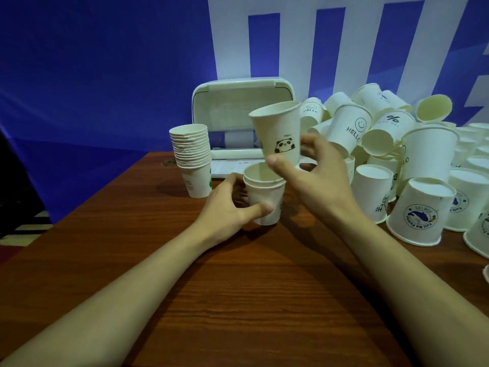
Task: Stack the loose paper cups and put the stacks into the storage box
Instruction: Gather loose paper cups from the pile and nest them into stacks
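My right hand (315, 178) pinches a white paper cup with a panda print (279, 129) by its lower part, upright and tilted, just above a short stack of cups (264, 192). My left hand (227, 207) grips that short stack, which stands on the wooden table (238, 300). A taller stack of several cups (191, 157) stands to the left. Behind it sits the white storage box (238, 109) with its lid raised. A heap of loose cups (412, 160) fills the right side, some upside down, some lying on their sides.
A blue and white backdrop (105, 75) hangs behind the table. The table's left edge runs diagonally from the tall stack toward the bottom left, with floor beyond it.
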`<control>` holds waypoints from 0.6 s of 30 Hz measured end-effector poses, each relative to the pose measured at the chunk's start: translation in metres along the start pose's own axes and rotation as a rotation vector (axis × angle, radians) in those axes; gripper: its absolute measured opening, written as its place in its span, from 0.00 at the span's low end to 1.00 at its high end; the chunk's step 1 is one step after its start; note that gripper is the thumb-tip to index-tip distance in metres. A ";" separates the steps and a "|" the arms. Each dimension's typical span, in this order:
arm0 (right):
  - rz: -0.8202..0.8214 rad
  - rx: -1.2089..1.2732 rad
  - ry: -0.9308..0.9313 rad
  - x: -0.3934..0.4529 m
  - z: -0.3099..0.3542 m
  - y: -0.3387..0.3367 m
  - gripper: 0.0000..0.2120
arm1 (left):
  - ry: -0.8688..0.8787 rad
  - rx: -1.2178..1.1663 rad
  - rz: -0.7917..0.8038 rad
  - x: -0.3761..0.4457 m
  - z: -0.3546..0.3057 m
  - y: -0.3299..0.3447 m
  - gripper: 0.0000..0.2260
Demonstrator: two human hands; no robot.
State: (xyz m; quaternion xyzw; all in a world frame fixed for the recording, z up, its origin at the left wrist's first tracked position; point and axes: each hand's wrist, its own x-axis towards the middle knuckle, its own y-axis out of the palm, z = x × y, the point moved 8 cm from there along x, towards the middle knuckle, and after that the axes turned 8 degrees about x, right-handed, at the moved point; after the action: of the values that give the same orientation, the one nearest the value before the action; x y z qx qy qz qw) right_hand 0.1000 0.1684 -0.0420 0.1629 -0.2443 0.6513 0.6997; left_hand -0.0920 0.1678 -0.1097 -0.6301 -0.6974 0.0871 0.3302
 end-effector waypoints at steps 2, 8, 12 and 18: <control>0.080 -0.142 -0.068 -0.004 0.000 0.011 0.23 | 0.003 -0.003 0.002 0.000 0.000 0.001 0.36; 0.129 -0.334 -0.043 -0.007 -0.010 0.020 0.32 | 0.012 0.004 0.017 0.000 -0.001 0.000 0.38; 0.081 -0.217 -0.052 -0.007 -0.005 0.014 0.34 | 0.004 0.017 0.017 -0.002 -0.002 0.000 0.35; 0.183 -0.404 -0.209 -0.007 -0.001 0.025 0.24 | 0.015 0.015 0.009 -0.004 -0.003 -0.001 0.30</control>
State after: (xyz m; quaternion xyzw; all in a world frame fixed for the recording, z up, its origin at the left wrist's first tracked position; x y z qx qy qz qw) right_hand 0.0747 0.1656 -0.0496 0.0634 -0.4547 0.6293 0.6270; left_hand -0.0907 0.1629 -0.1080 -0.6315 -0.6913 0.0890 0.3397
